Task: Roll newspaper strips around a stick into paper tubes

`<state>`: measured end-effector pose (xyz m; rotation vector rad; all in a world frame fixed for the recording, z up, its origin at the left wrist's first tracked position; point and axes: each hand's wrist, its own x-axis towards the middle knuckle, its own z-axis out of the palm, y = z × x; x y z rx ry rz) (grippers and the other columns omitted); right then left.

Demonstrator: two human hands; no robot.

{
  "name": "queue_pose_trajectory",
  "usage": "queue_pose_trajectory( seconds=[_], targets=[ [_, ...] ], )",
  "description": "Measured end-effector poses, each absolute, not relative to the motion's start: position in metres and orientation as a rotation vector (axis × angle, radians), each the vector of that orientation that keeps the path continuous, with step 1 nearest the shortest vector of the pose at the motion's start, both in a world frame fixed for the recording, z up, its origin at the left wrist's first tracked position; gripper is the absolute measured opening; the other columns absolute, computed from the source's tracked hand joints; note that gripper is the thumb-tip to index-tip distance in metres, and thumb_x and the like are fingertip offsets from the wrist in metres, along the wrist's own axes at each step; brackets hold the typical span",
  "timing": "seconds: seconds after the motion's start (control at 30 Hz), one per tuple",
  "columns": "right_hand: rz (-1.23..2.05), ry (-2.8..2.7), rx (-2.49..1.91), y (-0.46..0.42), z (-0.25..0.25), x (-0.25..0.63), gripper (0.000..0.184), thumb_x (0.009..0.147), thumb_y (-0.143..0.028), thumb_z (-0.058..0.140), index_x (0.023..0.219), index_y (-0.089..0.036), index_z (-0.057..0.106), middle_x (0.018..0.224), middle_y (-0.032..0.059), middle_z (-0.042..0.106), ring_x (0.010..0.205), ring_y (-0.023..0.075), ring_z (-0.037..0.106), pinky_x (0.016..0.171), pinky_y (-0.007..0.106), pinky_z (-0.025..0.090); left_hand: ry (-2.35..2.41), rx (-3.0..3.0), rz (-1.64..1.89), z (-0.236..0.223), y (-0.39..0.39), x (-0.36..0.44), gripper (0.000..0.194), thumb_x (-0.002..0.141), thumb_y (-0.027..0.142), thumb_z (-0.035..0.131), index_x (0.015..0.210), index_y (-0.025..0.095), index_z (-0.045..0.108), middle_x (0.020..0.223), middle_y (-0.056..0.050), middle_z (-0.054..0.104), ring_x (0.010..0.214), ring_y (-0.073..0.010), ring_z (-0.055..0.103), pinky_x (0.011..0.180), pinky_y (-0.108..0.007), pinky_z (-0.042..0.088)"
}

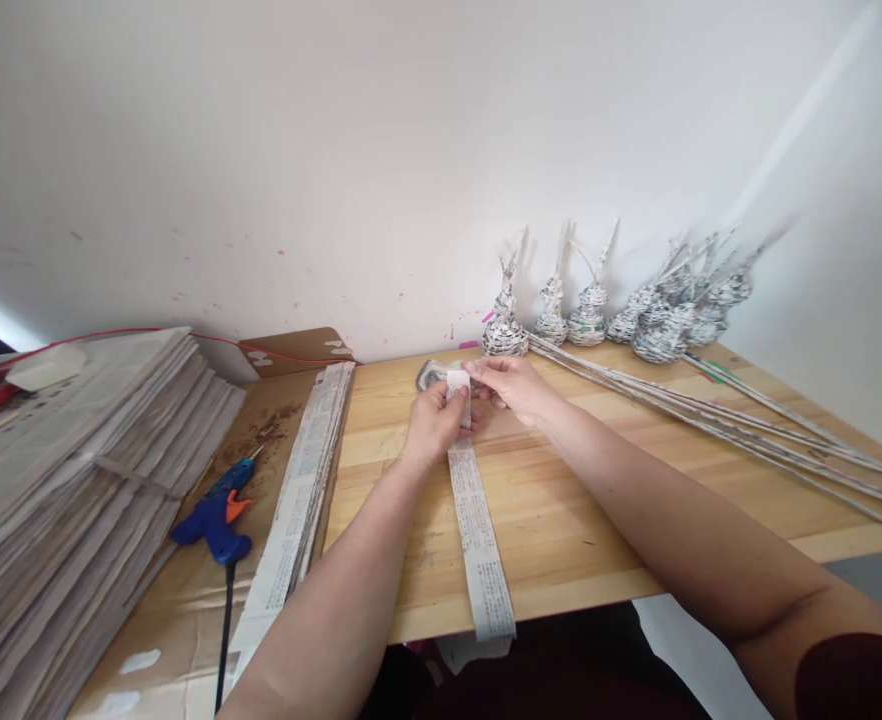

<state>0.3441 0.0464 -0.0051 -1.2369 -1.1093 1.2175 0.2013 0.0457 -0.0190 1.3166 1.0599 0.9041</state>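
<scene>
A long newspaper strip (478,530) lies down the middle of the wooden table (606,520), its near end hanging over the front edge. My left hand (432,425) is closed on the strip's far end. My right hand (512,385) pinches the same end from the right, folding or rolling it. A small rolled piece of newspaper (430,373) sits just behind my hands.
A pile of cut newspaper strips (302,490) lies left of my arms. A blue glue gun (216,515) rests on cardboard beside a tall newspaper stack (73,480). Several woven paper figures (591,315) stand by the wall, with long paper tubes (748,425) at the right.
</scene>
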Motion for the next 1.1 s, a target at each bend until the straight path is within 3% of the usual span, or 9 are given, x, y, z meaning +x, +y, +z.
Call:
queue_pose_trajectory(
  seconds=[0.23,0.5,0.77,0.93,1.1],
  targets=[
    [1.278,-1.173,-1.152,0.048,-0.0089,0.3472,0.038,0.06,-0.045,0.078,0.082,-0.014,0.073,0.06,0.0003,0.056,0.053,0.0088,0.044,0.04,0.021,0.019,1.083,1.353,0.898,-0.0193,0.0467,0.2006,0.021,0.086,0.036,0.055,0.09,0.017,0.061,0.064,-0.004,0.067,0.054,-0.0169,0.066,0.049,-0.026,0.053],
    [1.231,-1.082,-1.207,0.048,-0.0105,0.3429,0.034,0.054,-0.043,0.082,0.067,-0.014,0.068,0.058,0.0004,0.057,0.051,0.0082,0.043,0.04,0.021,0.018,1.071,1.395,0.869,-0.0225,0.0462,0.2012,0.025,0.085,0.041,0.057,0.091,0.018,0.062,0.064,-0.003,0.067,0.053,-0.0162,0.065,0.046,-0.024,0.051],
    [1.191,-1.02,-1.275,0.048,-0.0112,0.3393,0.042,0.052,-0.049,0.083,0.057,-0.016,0.057,0.054,-0.0009,0.055,0.049,0.0077,0.041,0.04,0.02,0.022,1.024,1.384,0.857,-0.0241,0.0462,0.2016,0.023,0.083,0.038,0.06,0.091,0.017,0.062,0.065,-0.003,0.067,0.055,-0.017,0.065,0.049,-0.025,0.052],
    [1.312,-1.133,-1.211,0.0486,-0.0088,0.345,0.043,0.059,-0.055,0.078,0.067,-0.015,0.066,0.06,0.0009,0.057,0.051,0.0078,0.044,0.038,0.019,0.02,1.053,1.298,0.876,-0.0226,0.0483,0.1994,0.023,0.081,0.038,0.062,0.091,0.017,0.062,0.065,-0.003,0.067,0.054,-0.0167,0.065,0.049,-0.026,0.052],
    [1.337,-1.15,-1.172,0.0489,-0.011,0.3471,0.038,0.058,-0.044,0.081,0.079,-0.014,0.072,0.061,0.0012,0.059,0.051,0.0082,0.045,0.038,0.019,0.021,1.056,1.268,0.878,-0.0208,0.0496,0.1988,0.025,0.081,0.038,0.062,0.093,0.015,0.062,0.065,-0.003,0.066,0.054,-0.0164,0.065,0.05,-0.026,0.052]
  ],
)
